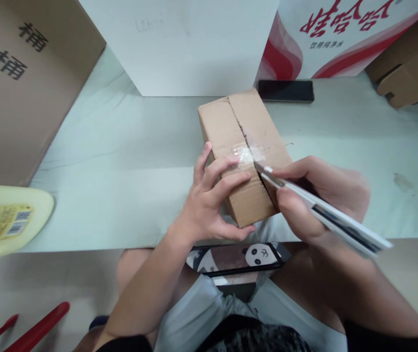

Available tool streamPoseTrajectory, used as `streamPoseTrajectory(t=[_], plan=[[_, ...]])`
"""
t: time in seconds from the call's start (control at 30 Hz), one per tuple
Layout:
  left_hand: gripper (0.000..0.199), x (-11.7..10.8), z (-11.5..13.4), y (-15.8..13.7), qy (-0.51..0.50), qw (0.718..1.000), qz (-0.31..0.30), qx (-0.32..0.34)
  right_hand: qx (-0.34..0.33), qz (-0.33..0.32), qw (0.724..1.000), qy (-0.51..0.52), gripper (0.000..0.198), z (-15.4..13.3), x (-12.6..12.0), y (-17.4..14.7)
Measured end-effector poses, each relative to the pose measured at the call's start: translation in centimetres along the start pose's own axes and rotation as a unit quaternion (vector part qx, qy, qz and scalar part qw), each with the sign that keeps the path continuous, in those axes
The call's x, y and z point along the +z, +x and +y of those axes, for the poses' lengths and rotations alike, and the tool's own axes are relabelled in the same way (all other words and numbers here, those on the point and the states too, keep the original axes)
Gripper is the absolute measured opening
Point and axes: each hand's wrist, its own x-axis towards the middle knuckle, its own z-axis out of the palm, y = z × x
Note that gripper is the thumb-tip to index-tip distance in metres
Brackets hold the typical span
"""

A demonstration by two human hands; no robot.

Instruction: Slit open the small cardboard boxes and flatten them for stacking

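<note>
A small brown cardboard box (pixel 263 128) sits at an angle near the table's front edge, a lengthwise seam across its top and a patch of clear tape over the middle. My left hand (pixel 212 195) grips the box at its near left, fingers over the top and thumb at the near lower corner. In my right hand (pixel 315 195) is a white utility knife (pixel 335 215), its blade out. The blade tip touches the seam by the tape's near edge. The knife partly hides the box's near right side.
White boxes (pixel 194 54) stand behind, with a black phone (pixel 285 91) before them. A large carton (pixel 22 98) and a pale yellow bottle (pixel 11 220) are at left. Another carton (pixel 410 73) stands far right. A panda-printed item (pixel 231 259) lies by my lap.
</note>
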Motion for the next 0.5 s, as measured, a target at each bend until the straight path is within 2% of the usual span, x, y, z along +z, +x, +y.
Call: streamPoseTrajectory(t=[0.1, 0.3, 0.5], plan=[[0.081, -0.07, 0.07, 0.1, -0.005, 1.0, 0.005, 0.006, -0.005, -0.004, 1.0, 0.018, 0.002, 0.15, -0.19, -0.2], [0.075, -0.1, 0.21, 0.36, -0.011, 1.0, 0.015, 0.017, -0.026, 0.004, 0.999, 0.02, 0.01, 0.38, -0.11, -0.24], [0.078, 0.08, 0.06, 0.32, -0.007, 1.0, 0.019, 0.019, -0.021, 0.018, 1.0, -0.014, 0.014, 0.37, -0.05, -0.41]])
